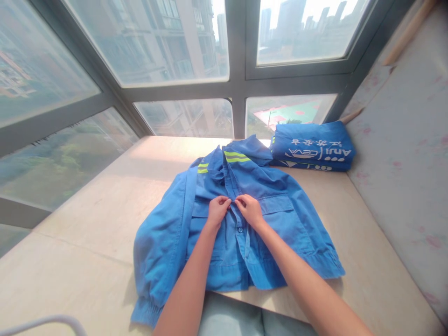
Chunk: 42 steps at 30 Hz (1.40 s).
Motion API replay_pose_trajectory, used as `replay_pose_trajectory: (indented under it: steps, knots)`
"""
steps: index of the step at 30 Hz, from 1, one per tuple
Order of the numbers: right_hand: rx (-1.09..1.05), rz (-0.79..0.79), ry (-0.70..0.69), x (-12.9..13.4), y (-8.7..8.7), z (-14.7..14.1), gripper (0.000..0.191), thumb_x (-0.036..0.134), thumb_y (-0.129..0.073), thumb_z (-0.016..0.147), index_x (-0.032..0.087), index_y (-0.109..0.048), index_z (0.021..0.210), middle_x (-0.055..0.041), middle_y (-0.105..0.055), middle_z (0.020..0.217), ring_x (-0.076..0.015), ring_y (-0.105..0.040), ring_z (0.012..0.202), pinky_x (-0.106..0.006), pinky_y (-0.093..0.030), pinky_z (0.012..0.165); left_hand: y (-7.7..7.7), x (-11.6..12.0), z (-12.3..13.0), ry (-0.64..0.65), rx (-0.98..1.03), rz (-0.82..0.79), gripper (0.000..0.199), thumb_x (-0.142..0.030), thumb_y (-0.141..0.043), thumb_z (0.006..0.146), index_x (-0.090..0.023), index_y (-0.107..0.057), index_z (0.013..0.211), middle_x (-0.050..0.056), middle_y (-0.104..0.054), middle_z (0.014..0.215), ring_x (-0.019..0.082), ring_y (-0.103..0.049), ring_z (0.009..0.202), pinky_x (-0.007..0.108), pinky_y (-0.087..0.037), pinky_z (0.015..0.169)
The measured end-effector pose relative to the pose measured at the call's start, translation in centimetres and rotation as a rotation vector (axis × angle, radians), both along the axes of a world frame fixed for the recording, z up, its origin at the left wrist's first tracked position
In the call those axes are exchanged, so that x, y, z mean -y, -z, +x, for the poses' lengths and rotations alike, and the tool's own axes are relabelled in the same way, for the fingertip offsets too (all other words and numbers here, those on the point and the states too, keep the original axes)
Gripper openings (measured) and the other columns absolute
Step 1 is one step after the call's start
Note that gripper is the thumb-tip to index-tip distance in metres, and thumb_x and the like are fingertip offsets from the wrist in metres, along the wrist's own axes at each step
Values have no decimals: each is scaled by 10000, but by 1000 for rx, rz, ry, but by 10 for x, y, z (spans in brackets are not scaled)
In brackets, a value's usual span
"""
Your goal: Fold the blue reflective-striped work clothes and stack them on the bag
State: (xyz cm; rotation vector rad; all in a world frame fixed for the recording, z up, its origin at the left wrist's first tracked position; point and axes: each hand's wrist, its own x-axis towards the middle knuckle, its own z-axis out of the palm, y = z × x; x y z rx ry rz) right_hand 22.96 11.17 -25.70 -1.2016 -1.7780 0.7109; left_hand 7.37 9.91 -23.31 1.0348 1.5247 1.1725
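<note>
A blue work jacket [280, 186] with yellow-and-grey reflective strips lies front up, its collar towards the window. My left hand [219, 209] pinches one front edge of the jacket at chest height. Close beside it, my right hand [249, 209] pinches the other front edge, fingertips almost touching those of the left. Whatever small part lies between the fingertips is hidden. Lower on the front placket, a round button [240, 230] shows. The left sleeve in view [157, 247] stretches down to a gathered cuff near the front edge.
Folded blue garments [311, 144] with white lettering are stacked at the back right, by the window frame [239, 79]. A patterned wall [402, 172] bounds the pale ledge [94, 224] on the right. A whitish curved tube [52, 319] enters at the bottom left.
</note>
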Motion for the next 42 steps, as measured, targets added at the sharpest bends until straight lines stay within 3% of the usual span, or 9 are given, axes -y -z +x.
replay_pose_trajectory:
  steps: [6,15,21,24,29,33,35,38,42]
  knots:
    - [5,-26,-48,2,-4,0,143,308,-606,914,217,-709,876,-28,-675,855,-156,-611,730,-257,-477,713,6,1,1,-1,-35,46,263,-412,-747,705,-170,-654,752,-8,-623,602,134,-589,564,226,-442,534]
    - [181,-231,-124,-19,-19,-1,139,259,-618,901,198,-733,853,-38,-728,869,-170,-643,823,-251,-464,742,18,0,2,20,-147,128,211,-381,-686,754,-176,-638,772,13,-662,697,149,-625,615,259,-502,612]
    - [240,-361,-133,-28,-22,-3,299,301,-566,936,148,-719,729,-18,-679,648,-136,-596,588,-213,-394,547,13,6,4,27,-348,161,104,-281,-647,807,-179,-663,796,27,-701,752,168,-655,703,269,-497,699]
    - [297,-376,-88,-24,-25,-3,309,296,-557,941,148,-728,730,-35,-679,642,-149,-593,569,-229,-386,543,7,10,11,22,-474,142,90,-255,-624,842,-193,-685,819,41,-721,785,186,-667,726,283,-484,722]
    - [390,-249,-13,1,-33,5,245,203,-518,944,201,-763,963,-106,-741,1006,-204,-665,879,-273,-456,741,-13,10,14,25,-670,150,147,-283,-620,881,-217,-728,956,109,-737,872,275,-683,920,377,-477,875]
    - [528,62,-63,25,-25,20,296,194,-512,968,244,-722,1171,-100,-688,1240,-248,-582,1168,-344,-451,954,-26,17,-23,170,-944,301,335,-311,-619,896,-244,-694,1216,138,-666,1309,320,-511,1336,486,-277,1175]
    - [566,152,-78,33,-19,24,332,216,-521,977,233,-677,1269,-103,-638,1356,-270,-517,1282,-397,-420,1038,-23,27,-50,209,-1194,310,474,-367,-606,910,-225,-618,1361,160,-528,1495,362,-375,1451,559,-162,1217]
    - [594,172,-101,43,-13,25,392,241,-523,984,220,-615,1364,-119,-567,1460,-282,-472,1357,-436,-394,1079,-10,49,-80,181,-1401,198,592,-472,-521,952,-184,-525,1469,193,-420,1576,405,-323,1473,601,-164,1202]
    - [634,183,-145,59,-14,25,384,254,-508,994,243,-615,1363,-109,-548,1487,-284,-487,1357,-453,-385,1074,-8,80,-85,133,-1473,109,607,-497,-473,970,-200,-488,1498,193,-427,1571,409,-346,1454,607,-203,1182]
